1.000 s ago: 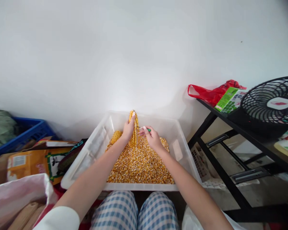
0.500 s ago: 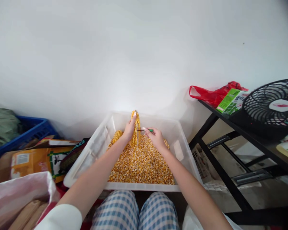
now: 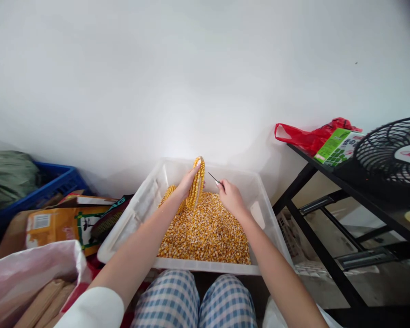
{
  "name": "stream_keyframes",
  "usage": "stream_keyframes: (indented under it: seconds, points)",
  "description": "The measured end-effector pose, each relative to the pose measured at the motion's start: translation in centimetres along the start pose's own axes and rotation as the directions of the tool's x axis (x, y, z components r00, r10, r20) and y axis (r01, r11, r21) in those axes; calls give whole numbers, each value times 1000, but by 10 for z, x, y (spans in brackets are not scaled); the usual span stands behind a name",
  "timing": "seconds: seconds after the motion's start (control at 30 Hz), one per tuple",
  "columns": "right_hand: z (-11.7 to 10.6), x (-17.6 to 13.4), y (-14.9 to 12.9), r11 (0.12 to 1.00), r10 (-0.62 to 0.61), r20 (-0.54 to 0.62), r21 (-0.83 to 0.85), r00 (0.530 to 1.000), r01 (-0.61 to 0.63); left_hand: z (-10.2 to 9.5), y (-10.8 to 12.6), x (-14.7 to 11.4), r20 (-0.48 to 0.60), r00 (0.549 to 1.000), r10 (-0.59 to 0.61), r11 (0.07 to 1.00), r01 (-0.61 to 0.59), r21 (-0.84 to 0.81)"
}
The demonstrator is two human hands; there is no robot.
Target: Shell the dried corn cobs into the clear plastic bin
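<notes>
My left hand (image 3: 187,182) is wrapped round an ear of corn (image 3: 196,189), holding it upright with its lower end near the loose kernels. A pale strip without kernels runs down its right side. In my closed right hand (image 3: 231,197) is a thin screwdriver (image 3: 215,178), its dark shaft pointing up and left, apart from the ear. The handle is mostly hidden by the fingers. Below both hands, loose corn kernels (image 3: 205,237) fill much of a translucent plastic tub (image 3: 205,265). Another ear of corn (image 3: 170,189) lies at the tub's left, partly behind my left arm.
At the right stands a black table (image 3: 376,191) bearing a fan (image 3: 396,150), a green-and-white box (image 3: 338,146) and a red plastic bag (image 3: 304,136). To the left are a blue crate (image 3: 54,184), an orange package (image 3: 53,225) and a white sack (image 3: 30,264). A white wall rises behind the tub.
The screwdriver has come away from the ear, and my right hand has moved slightly right, its shaft now tilting upward. My left hand still grips the ear. The view has shifted a little.
</notes>
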State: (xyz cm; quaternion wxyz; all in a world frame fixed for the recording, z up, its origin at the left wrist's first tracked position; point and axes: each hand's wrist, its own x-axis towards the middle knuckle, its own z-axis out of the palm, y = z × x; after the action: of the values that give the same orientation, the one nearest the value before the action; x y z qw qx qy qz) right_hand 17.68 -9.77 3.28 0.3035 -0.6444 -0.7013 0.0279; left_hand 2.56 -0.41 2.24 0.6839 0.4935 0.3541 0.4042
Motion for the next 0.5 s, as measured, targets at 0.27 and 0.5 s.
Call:
stream_keyframes:
  seconds: [0.27,0.5]
  points:
    - [-2,-1,-2,999,-21,-9,39,1000,21,0,-3,-3,47,998,33,979,-42,201]
    - [-3,-1,-2,1000,1,12,-3,1000,-1,4,-7,-4,14,998,53,942,-55,330]
